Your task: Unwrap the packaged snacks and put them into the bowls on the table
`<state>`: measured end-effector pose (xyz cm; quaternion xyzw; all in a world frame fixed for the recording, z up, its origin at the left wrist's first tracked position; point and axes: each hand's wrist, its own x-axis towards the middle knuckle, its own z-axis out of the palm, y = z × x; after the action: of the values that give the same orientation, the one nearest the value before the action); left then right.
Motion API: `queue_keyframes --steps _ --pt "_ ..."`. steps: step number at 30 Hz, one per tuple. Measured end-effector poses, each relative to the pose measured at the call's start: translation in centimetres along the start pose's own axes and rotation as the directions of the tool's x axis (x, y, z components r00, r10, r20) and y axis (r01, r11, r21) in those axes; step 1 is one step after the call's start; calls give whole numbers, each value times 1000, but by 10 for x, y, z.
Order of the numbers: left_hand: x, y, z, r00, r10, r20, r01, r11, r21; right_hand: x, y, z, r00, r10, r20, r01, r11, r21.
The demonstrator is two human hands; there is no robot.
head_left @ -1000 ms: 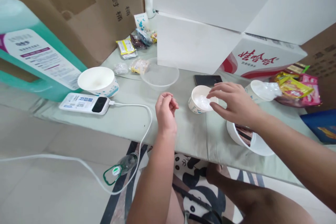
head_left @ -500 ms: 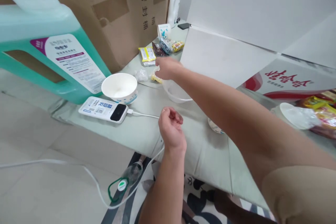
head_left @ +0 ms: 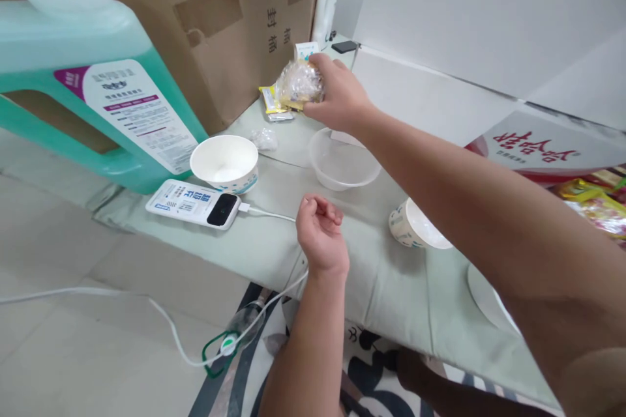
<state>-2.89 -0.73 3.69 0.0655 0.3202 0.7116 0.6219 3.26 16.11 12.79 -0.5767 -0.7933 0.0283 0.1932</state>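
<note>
My right hand (head_left: 337,91) is raised over the far side of the table. It grips a crinkled clear plastic packet (head_left: 299,81) with some yellow at its lower edge; its contents cannot be made out. Below it stands a clear plastic bowl (head_left: 325,172). Yellow-and-white sachets (head_left: 270,101) lie just left of the packet, partly covered by it. My left hand (head_left: 323,231) rests near the front edge with palm up and fingers curled in, nothing visible in them. A white charging cable (head_left: 271,214) passes close to it.
A white paper bowl (head_left: 225,159) and a power bank (head_left: 193,204) stand at left by a big jug of green liquid (head_left: 141,111). A carton (head_left: 205,19) rises behind. At right are a paper cup (head_left: 408,228) and a white box (head_left: 542,143). Crumpled plastic (head_left: 264,139) lies mid-table.
My right hand has moved up and away from beside the clear bowl and now holds the plastic packet aloft. The bowl and paper cup show more fully. My left hand is nearly still.
</note>
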Motion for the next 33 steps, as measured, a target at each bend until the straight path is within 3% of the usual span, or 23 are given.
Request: queue_keyframes --steps 2,4,6,8,10,13,15,18,19,20,23,25,29,33 --pt "-5 -1 1 996 -6 86 5 1000 12 -55 6 -28 994 -45 -102 51 997 55" --pt "-13 -6 4 972 -51 227 37 997 62 -125 14 -44 976 -9 -217 29 996 90" --pt "-25 -14 7 891 -145 429 81 983 166 -196 18 -46 931 80 -355 -35 991 131" --pt "-39 -26 11 769 -269 580 112 950 292 -258 18 -39 878 145 -456 -64 980 189" --pt "-54 -40 15 678 -386 625 143 904 403 -306 16 -34 889 181 -421 -85 968 235" --pt "-71 -60 23 645 -472 601 147 848 509 -366 31 -44 879 252 -404 -149 952 269" --pt "-78 -72 28 659 -489 572 123 820 560 -409 60 -60 804 339 -489 -234 936 264" --pt "-85 -87 33 677 -505 536 91 780 620 -469 127 -80 573 531 -625 -488 833 260" --pt "-87 -92 35 682 -507 527 83 769 633 -484 152 -83 480 603 -637 -597 757 266" --pt "-89 -97 36 688 -507 518 76 762 643 -496 175 -85 426 673 -605 -690 674 264" --pt "-96 -112 41 685 -527 504 75 739 670 -510 230 -82 393 830 -396 -868 477 140" --pt "-104 -121 43 678 -546 492 82 721 689 -510 248 -78 369 886 -279 -921 388 13" --pt "-123 -137 45 703 -544 458 80 700 709 -512 253 -76 345 927 -149 -938 333 -99" --pt "-138 -150 41 722 -556 412 77 656 750 -517 249 -87 359 899 -251 -917 389 84"
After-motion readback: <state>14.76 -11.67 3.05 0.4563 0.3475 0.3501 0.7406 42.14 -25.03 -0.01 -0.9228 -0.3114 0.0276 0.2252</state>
